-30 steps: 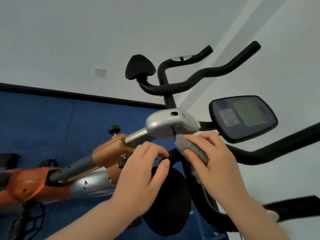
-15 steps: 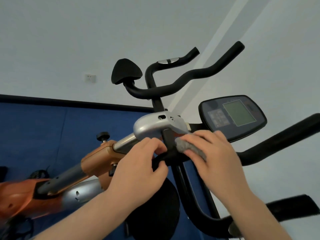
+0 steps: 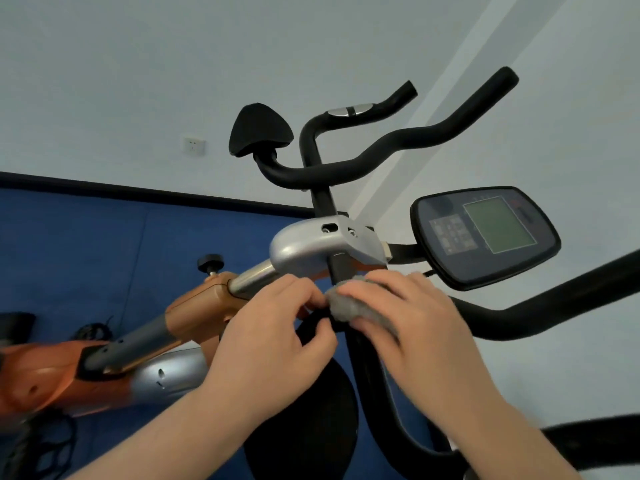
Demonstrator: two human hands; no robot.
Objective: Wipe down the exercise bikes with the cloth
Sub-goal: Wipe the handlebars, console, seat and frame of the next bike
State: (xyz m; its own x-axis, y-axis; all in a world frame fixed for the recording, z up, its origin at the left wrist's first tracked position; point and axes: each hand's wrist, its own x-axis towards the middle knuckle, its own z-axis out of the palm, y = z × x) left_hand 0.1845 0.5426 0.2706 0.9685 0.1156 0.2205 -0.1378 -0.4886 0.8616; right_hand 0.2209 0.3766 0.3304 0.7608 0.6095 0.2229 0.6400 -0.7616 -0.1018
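The gray cloth is sitting bunched on the black handlebar of the near exercise bike, right where the bar is meeting the black post under the silver clamp. The right hand is lying over the cloth with its fingers curled around it, so this grip is holding the cloth against the bar. The left hand is just beside it, with its fingertips pinching the edge of the cloth and its thumb resting on the black bar.

The step in hand is looking like wiping the middle of the handlebar. Much of the bike is still looking unwiped, I think, so the job is far from done. The next move is probably calling for sliding the cloth along the bar toward the long arm on the right, pressing firmly and keeping the cloth wrapped so it is not slipping off.

Above the hands, the screen panel is sticking out to the right. The upper handlebar is rising near the white wall. A wall socket is on that wall. The blue floor mat is lying under the bike.

There are no boxes, bins or other containers showing.
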